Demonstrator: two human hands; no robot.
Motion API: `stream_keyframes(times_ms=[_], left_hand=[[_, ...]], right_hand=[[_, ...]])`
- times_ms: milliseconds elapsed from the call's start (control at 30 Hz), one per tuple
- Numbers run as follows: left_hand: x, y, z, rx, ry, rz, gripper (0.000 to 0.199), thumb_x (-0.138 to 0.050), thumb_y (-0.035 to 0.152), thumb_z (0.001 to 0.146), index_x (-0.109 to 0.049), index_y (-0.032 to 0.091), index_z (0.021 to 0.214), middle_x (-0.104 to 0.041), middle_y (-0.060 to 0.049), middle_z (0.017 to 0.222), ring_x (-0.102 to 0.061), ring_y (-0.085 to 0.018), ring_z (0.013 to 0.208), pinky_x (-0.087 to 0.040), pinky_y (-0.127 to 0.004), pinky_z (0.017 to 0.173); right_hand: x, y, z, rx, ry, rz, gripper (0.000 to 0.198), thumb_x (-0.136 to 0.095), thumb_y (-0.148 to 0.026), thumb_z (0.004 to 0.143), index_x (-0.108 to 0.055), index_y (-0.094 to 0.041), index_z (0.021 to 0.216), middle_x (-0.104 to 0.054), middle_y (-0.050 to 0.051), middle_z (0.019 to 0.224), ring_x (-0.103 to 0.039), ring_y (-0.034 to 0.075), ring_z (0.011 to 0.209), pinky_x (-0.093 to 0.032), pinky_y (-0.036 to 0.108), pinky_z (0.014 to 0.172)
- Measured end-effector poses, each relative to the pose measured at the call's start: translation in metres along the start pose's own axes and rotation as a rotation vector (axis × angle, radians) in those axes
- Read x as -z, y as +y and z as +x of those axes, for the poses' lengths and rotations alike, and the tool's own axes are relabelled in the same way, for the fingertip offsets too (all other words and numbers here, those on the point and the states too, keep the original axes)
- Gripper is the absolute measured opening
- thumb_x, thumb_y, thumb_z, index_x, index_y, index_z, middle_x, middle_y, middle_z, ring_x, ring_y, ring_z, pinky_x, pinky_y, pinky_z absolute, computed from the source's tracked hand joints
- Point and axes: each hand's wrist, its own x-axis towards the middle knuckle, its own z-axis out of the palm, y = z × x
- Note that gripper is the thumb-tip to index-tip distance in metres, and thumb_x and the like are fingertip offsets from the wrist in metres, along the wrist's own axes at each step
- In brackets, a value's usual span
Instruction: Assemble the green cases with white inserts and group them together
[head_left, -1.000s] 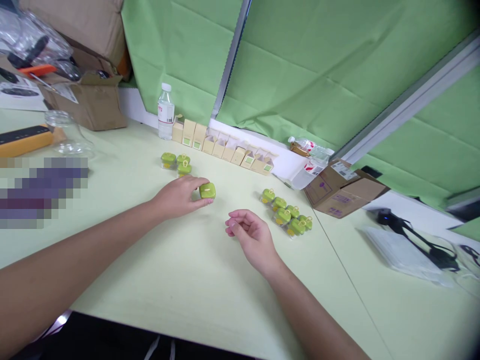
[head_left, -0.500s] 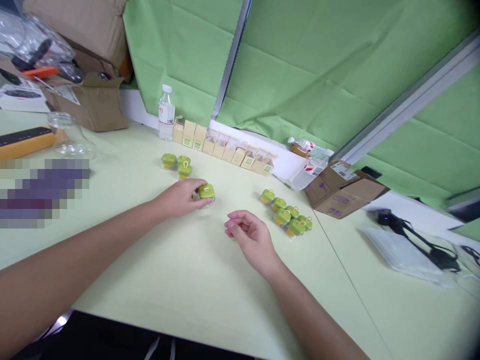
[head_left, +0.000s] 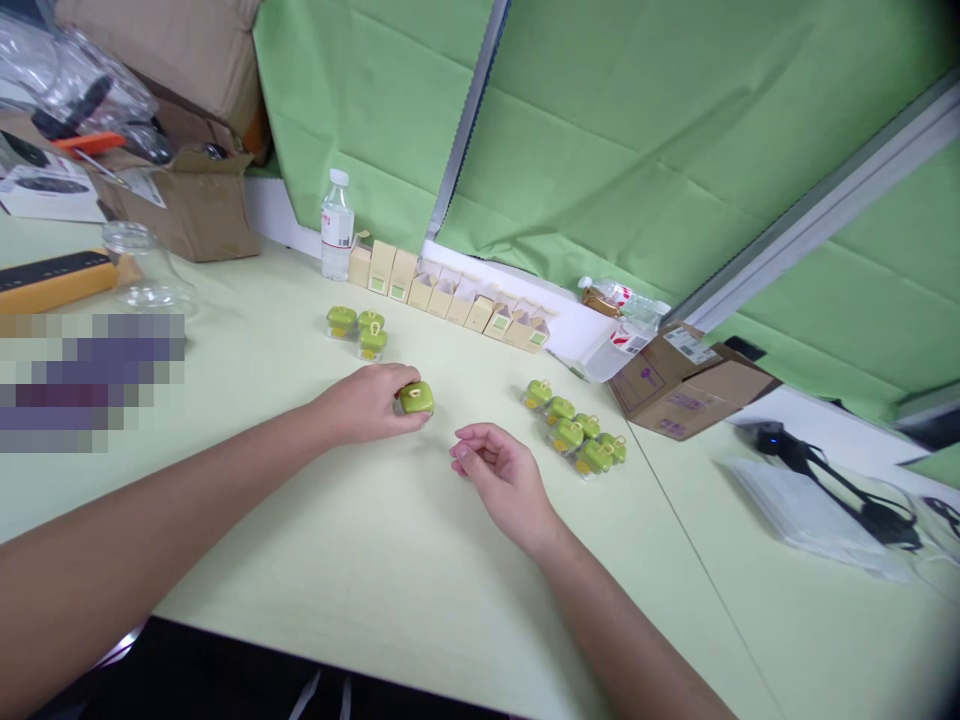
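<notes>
My left hand (head_left: pixel 366 402) grips a small clear container with a green lid (head_left: pixel 416 397), its thumb and fingers on opposite sides. A small loop handle tops the lid. Just behind it, three similar green-lidded containers (head_left: pixel 373 341) are grouped on the table. To the right, my right hand (head_left: pixel 504 474) hovers palm inward, fingers loosely curled and holding nothing. Beyond that hand, several more of these green-lidded containers (head_left: pixel 568 434) sit in a cluster, with bits of yellow showing in their clear bases.
A row of small cream cardboard boxes (head_left: pixel 441 294) lines the back of the table (head_left: pixel 360 580), beside an upright water bottle (head_left: pixel 337 228). Other bottles (head_left: pixel 613 348) and a brown carton (head_left: pixel 686 385) are at right. A glass jar (head_left: pixel 142 275) and power strip (head_left: pixel 56 280) lie left.
My left hand has brought the green-lidded container slightly nearer to me. My right hand stays nearly still, and the view has shifted slightly.
</notes>
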Motion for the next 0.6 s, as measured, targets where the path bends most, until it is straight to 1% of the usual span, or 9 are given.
stream_keyframes(times_ms=[267,467,533,600], left_hand=[[0.0039,0.0057,-0.0023,0.006,-0.012,-0.001,0.023,-0.061,0.042,0.078,-0.054,0.021,0.079,-0.059,-0.001,0.076,-0.052,-0.017,0.066,-0.033,-0.027,0.057],[0.0026,0.0066,-0.0031,-0.009,0.005,0.023,0.024,-0.062,0.039,0.076,-0.047,0.021,0.071,-0.055,0.000,0.068,-0.048,-0.015,0.060,-0.031,-0.028,0.055],[0.0024,0.0064,-0.0037,-0.020,-0.001,0.041,0.025,-0.062,0.040,0.076,-0.046,0.021,0.069,-0.055,0.000,0.067,-0.048,-0.016,0.059,-0.031,-0.028,0.055],[0.0020,0.0054,-0.0042,-0.042,-0.024,0.064,0.027,-0.061,0.043,0.078,-0.050,0.021,0.069,-0.058,-0.001,0.068,-0.051,-0.017,0.061,-0.032,-0.029,0.057]], right_hand=[[0.0014,0.0031,-0.0003,0.012,-0.009,-0.021,0.023,-0.071,-0.039,0.084,-0.067,-0.022,0.099,-0.069,0.004,0.089,-0.065,0.017,0.079,-0.056,0.035,0.078],[0.0006,0.0031,-0.0008,0.019,-0.012,-0.044,0.021,-0.069,-0.039,0.085,-0.067,-0.023,0.099,-0.069,0.004,0.088,-0.065,0.017,0.078,-0.056,0.034,0.077],[0.0004,0.0032,-0.0010,0.021,-0.013,-0.049,0.021,-0.069,-0.039,0.085,-0.067,-0.023,0.099,-0.069,0.003,0.087,-0.065,0.017,0.078,-0.056,0.034,0.077],[0.0004,0.0036,-0.0012,0.023,-0.016,-0.056,0.021,-0.069,-0.039,0.085,-0.067,-0.023,0.099,-0.069,0.003,0.087,-0.066,0.017,0.078,-0.056,0.034,0.077]])
